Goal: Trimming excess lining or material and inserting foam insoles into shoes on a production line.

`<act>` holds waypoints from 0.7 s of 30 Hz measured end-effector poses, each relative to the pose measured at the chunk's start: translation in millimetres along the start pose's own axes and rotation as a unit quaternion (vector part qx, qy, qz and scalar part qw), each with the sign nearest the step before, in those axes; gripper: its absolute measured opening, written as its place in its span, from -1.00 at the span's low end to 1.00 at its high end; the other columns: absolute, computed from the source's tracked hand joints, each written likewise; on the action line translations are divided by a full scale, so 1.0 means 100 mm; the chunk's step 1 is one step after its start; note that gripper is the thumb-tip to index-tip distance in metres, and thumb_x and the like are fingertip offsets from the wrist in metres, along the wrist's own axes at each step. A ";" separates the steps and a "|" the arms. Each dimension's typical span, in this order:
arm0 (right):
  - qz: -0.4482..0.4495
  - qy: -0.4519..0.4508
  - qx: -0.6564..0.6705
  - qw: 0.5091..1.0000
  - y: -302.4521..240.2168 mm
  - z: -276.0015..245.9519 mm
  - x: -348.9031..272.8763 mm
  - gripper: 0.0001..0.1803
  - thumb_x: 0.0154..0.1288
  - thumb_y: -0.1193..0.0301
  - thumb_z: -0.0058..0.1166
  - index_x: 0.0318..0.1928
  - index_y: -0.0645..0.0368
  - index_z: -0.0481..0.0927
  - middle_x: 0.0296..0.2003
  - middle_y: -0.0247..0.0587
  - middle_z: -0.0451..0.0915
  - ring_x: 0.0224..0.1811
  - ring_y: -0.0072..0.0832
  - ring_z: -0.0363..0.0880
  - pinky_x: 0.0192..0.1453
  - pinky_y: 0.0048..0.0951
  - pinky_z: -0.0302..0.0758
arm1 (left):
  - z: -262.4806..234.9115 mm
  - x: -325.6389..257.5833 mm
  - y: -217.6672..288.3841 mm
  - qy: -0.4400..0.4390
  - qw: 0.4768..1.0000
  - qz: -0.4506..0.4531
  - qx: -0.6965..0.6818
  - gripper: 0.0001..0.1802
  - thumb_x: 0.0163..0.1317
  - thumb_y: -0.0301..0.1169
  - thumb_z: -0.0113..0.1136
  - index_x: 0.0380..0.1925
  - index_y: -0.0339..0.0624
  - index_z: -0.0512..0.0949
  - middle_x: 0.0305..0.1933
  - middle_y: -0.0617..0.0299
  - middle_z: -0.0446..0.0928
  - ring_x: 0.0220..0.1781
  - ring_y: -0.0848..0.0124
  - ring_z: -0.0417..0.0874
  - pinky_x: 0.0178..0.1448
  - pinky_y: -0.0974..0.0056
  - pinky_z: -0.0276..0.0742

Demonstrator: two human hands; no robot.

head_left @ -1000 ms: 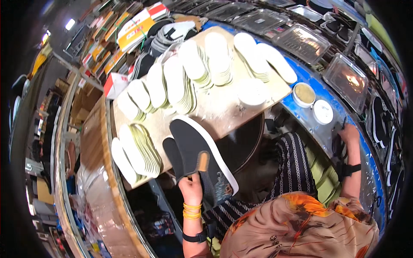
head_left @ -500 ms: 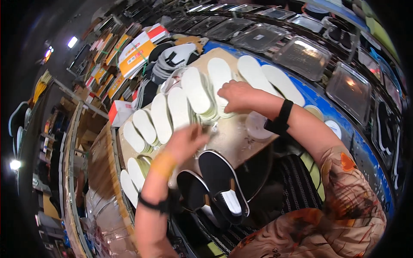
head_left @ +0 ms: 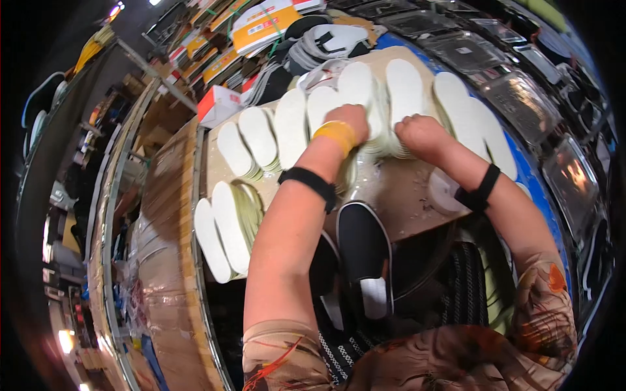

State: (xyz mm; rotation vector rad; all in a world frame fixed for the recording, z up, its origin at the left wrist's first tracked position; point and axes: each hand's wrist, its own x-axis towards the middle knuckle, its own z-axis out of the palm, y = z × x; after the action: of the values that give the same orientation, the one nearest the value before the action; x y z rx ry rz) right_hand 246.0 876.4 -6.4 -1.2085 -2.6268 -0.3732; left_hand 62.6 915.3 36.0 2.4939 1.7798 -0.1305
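Observation:
Fanned stacks of white insoles lie on a worn board in front of me. My left hand, with a yellow band and a black strap at the wrist, rests on the middle stack. My right hand sits just beside it on the neighbouring stack. The fingers of both hands curl down into the insoles and are hidden. A black slip-on shoe with a white insole lies on my lap below the board. A second black shoe is partly hidden under my left forearm.
More insoles lie at the board's left end. Orange and white boxes, a red and white box and a heap of grey soles stand behind. Clear plastic trays line the right. Wrapped cardboard runs along the left.
My left hand left the shoe on my lap and reached up to the insole stacks. My right hand came in from the far right to the stacks beside it.

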 end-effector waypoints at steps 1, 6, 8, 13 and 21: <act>0.020 0.008 -0.011 1.000 0.02 -0.09 0.00 -0.90 -0.01 0.54 -0.12 -0.45 0.16 0.47 -0.48 -0.12 0.53 -0.39 -0.24 0.54 -0.32 -0.25 0.48 | -0.06 -0.09 0.01 0.108 0.993 -0.023 -0.032 -0.68 0.05 -0.22 -0.02 -0.36 -0.24 0.54 -0.32 -0.08 0.56 -0.23 0.02 0.58 -0.11 0.07 0.47; 0.143 0.431 0.137 0.880 0.21 -1.03 -0.51 -0.59 0.14 0.52 -0.08 0.02 -0.07 0.48 -0.16 -0.12 0.57 -0.15 -0.31 0.56 -0.11 -0.44 0.49 | -0.60 -1.25 -0.43 0.383 0.900 -0.059 -0.197 -0.72 0.12 -0.28 0.06 -0.36 -0.32 0.51 -0.47 -0.09 0.55 -0.38 0.11 0.61 -0.30 0.15 0.50; 0.219 0.444 0.377 0.783 0.14 -1.46 -1.00 -0.66 0.21 0.58 -0.10 0.01 0.14 0.50 -0.05 -0.29 0.52 -0.07 -0.56 0.48 -0.03 -0.59 0.42 | -0.65 -2.13 -0.71 0.370 0.847 -0.019 -0.381 -0.66 0.23 -0.28 0.00 -0.16 -0.35 0.50 -0.37 0.28 0.53 -0.44 0.55 0.51 -0.38 0.47 0.43; 0.274 0.277 0.578 0.717 -0.35 -1.94 -1.96 -0.68 0.18 0.47 -0.06 -0.03 0.26 0.49 -0.17 -0.28 0.54 -0.23 -0.62 0.52 -0.23 -0.60 0.47 | -0.45 -4.12 -0.80 0.362 0.702 -0.188 -0.584 -0.67 0.17 -0.34 0.02 -0.13 -0.35 0.43 -0.28 0.19 0.50 -0.36 0.50 0.51 -0.32 0.45 0.42; 0.302 0.056 0.470 0.827 -1.34 -2.04 -2.34 -0.71 0.07 0.55 -0.09 -0.16 0.27 0.55 -0.47 -0.24 0.57 -0.56 -0.60 0.50 -0.49 -0.66 0.43 | -0.11 -5.20 0.09 0.187 0.855 -0.309 -0.373 -0.80 0.15 -0.39 0.03 -0.44 -0.36 0.47 -0.59 0.27 0.47 -0.58 0.55 0.46 -0.51 0.38 0.35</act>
State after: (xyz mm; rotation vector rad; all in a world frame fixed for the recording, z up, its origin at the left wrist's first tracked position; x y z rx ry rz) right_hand 311.7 560.5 96.1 -1.4104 -1.7135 0.8367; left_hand -96.9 425.0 105.5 1.4123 2.1367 0.8883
